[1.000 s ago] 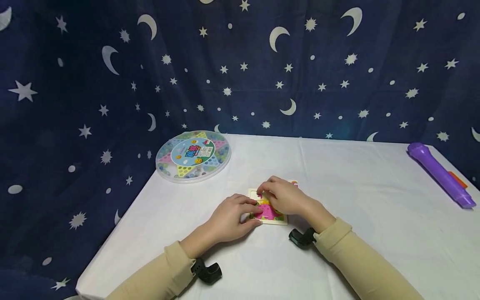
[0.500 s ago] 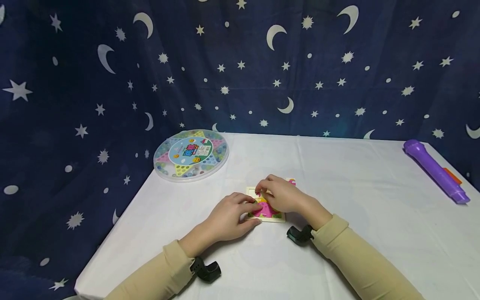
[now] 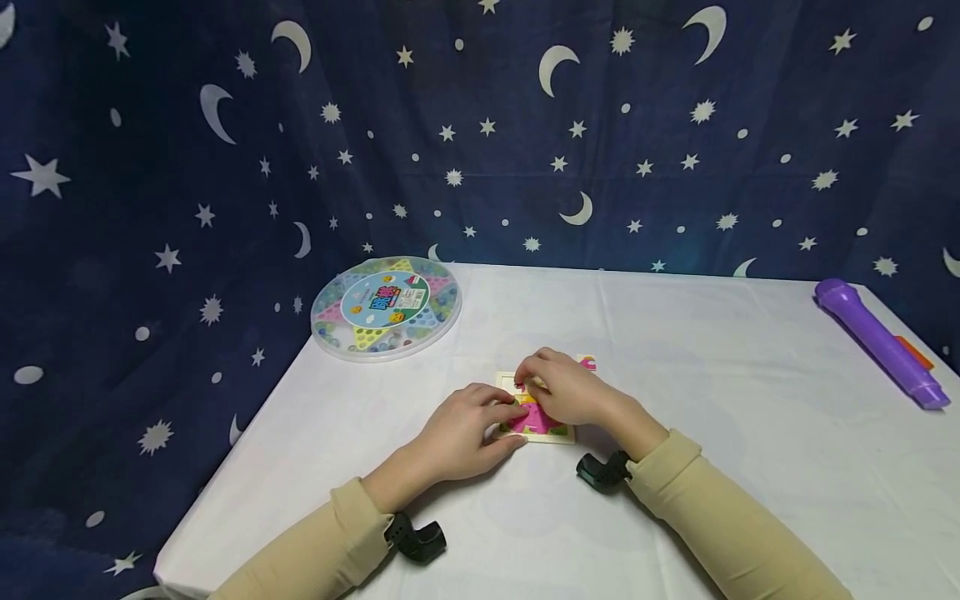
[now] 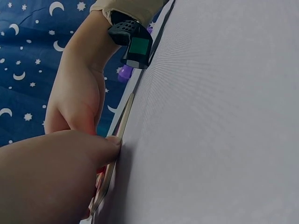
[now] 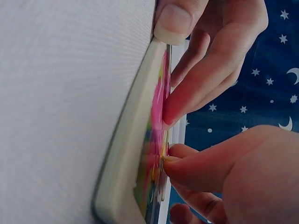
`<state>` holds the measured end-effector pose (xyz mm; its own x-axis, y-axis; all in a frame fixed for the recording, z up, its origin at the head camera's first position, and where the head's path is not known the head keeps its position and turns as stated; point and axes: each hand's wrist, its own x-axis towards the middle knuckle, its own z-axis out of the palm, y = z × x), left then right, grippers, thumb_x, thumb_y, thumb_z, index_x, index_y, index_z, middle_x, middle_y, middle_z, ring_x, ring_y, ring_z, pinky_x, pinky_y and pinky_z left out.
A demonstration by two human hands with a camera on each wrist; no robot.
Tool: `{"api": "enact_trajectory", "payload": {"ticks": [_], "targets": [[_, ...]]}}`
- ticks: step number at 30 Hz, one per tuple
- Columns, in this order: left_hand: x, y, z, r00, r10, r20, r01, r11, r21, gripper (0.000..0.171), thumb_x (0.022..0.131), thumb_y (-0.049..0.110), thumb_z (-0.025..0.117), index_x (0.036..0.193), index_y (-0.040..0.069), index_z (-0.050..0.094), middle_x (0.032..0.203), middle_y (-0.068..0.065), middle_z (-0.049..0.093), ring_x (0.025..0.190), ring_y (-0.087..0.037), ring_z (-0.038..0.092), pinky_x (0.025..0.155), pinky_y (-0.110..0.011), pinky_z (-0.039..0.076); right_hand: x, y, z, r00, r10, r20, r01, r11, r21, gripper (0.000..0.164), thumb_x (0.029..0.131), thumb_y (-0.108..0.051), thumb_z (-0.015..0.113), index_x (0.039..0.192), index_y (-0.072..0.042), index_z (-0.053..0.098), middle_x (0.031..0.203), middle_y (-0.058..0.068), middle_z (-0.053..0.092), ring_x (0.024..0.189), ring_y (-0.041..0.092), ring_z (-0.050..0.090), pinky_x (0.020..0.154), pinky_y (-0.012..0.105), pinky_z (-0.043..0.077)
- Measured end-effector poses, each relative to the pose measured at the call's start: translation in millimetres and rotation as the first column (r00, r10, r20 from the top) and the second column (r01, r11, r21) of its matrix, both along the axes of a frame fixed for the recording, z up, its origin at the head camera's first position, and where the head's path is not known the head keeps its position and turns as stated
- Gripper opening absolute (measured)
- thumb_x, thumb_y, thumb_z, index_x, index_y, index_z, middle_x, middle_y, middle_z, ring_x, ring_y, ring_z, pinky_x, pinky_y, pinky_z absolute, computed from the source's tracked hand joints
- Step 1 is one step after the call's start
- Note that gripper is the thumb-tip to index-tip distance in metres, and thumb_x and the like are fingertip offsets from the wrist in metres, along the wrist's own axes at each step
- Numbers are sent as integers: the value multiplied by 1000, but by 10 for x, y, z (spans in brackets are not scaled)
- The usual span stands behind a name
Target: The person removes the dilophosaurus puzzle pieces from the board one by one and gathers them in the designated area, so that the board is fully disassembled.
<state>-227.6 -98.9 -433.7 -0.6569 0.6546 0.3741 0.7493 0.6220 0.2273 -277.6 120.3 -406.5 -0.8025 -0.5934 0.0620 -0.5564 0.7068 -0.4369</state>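
Note:
A small jigsaw puzzle in a cream frame (image 3: pixel 555 439), with a pink, yellow and green picture (image 3: pixel 536 421), lies on the white table. My left hand (image 3: pixel 468 433) rests over its left side. The left thumb (image 5: pixel 173 23) lies against the frame's near edge and a fingertip presses the pink area. At the upper part of the puzzle my right hand (image 3: pixel 566 392) pinches a puzzle piece (image 3: pixel 519 386) between thumb and index finger; most of it is hidden by the fingers. Another pink puzzle piece (image 3: pixel 588 362) lies behind the right hand.
A round, clear Chinese checkers set (image 3: pixel 386 308) lies at the back left. A purple tube-shaped object (image 3: pixel 881 343) with an orange part lies near the right edge. A dark blue star-and-moon curtain (image 3: pixel 480 192) hangs behind and left of the white-covered table (image 3: pixel 712 358).
Both hands stay almost in place on the puzzle, the right fingertips shifting only slightly at the piece. The head view sways a little.

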Motion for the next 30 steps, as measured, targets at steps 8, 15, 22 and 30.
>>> {"api": "enact_trajectory", "payload": {"ticks": [8, 15, 22, 30], "targets": [[0, 13, 15, 1000, 12, 17, -12, 1000, -20, 40, 93, 43, 73, 127, 22, 75, 122, -1, 68, 119, -20, 59, 100, -41, 49, 1, 19, 11, 1000, -1, -5, 1, 1000, -18, 18, 97, -8, 65, 113, -15, 67, 114, 4, 63, 113, 28, 59, 104, 51, 46], [2, 18, 14, 999, 17, 29, -16, 1000, -14, 40, 93, 43, 74, 127, 22, 76, 122, 0, 68, 120, -19, 59, 101, -40, 48, 9, 18, 10, 999, -11, -52, 8, 999, -47, 21, 92, -5, 69, 108, -19, 68, 111, 1, 63, 111, 29, 59, 102, 54, 45], [5, 14, 1, 1000, 18, 20, -18, 1000, -11, 40, 93, 43, 74, 127, 23, 75, 122, 1, 68, 120, -19, 59, 101, -40, 48, 3, 26, 17, 1000, 0, 13, 2, 994, -110, 24, 93, -2, 68, 110, -19, 70, 107, -1, 65, 98, 20, 61, 92, 44, 53], [5, 12, -8, 999, 33, 38, -32, 999, -18, 40, 93, 43, 73, 128, 24, 75, 123, 1, 68, 121, -18, 58, 102, -40, 47, -17, 62, 10, 997, -11, 74, 21, 990, -140, 20, 96, -9, 70, 114, -16, 71, 101, -6, 71, 83, 12, 59, 79, 33, 51]]}}
